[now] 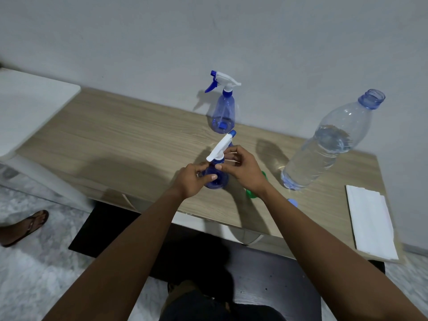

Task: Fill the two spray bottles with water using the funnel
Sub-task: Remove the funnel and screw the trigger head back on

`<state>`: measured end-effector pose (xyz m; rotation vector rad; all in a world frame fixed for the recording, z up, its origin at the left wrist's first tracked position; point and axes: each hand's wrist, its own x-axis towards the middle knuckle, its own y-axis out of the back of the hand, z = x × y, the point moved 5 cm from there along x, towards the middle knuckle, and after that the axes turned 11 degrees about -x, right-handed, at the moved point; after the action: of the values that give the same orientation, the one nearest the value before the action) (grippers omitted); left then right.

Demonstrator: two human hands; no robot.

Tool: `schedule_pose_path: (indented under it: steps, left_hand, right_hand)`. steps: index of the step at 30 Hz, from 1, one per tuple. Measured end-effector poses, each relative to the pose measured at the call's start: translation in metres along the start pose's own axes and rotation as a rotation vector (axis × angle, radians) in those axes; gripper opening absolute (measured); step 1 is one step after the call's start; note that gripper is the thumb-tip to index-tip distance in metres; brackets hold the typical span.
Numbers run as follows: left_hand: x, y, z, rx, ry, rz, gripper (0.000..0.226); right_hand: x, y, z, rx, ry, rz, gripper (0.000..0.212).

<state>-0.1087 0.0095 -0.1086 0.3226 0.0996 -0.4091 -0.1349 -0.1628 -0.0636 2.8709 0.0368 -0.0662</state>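
Spray bottle (219, 181) stands on the table (115, 135), left of the water bottle (324, 147). Left hand (192, 179) grasps its body for steadiness; right hand (243, 167) pinches its collar, presumably to unscrew the head.

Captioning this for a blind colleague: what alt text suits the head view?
The left hand grips a blue spray bottle on a wooden table while the right hand pinches its collar under the trigger head. A second spray bottle stands by the wall; an uncapped water bottle and green funnel sit further right.
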Motion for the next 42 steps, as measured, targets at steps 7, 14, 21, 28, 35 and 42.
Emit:
schedule_pose_path:
  steps: [7,14,21,28,35,42]
  left_hand:
    - [0.004,0.002,-0.009,0.021,0.047,0.007,0.054]
    - [0.002,-0.001,-0.003,-0.003,0.0,-0.007,0.041]
    - [0.0,0.0,0.0,0.021,-0.028,0.013,0.03]
    - [-0.001,-0.001,0.002,0.013,-0.037,0.017,0.041]
    - [0.0,0.0,0.0,0.036,0.002,0.015,0.048]
    - [-0.006,-0.004,0.006,0.045,-0.012,0.056,0.032]
  right_hand:
    - [0.001,0.001,-0.009,-0.106,0.078,-0.135,0.028]
    - [0.003,-0.001,-0.003,-0.178,0.035,-0.025,0.018]
    - [0.001,-0.015,-0.003,-0.19,0.013,0.074,0.032]
    - [-0.001,0.001,0.002,-0.07,0.019,0.002,0.033]
    - [0.003,-0.002,-0.008,-0.139,0.072,-0.09,0.022]
    - [-0.005,-0.016,-0.002,-0.288,0.027,0.161,0.023]
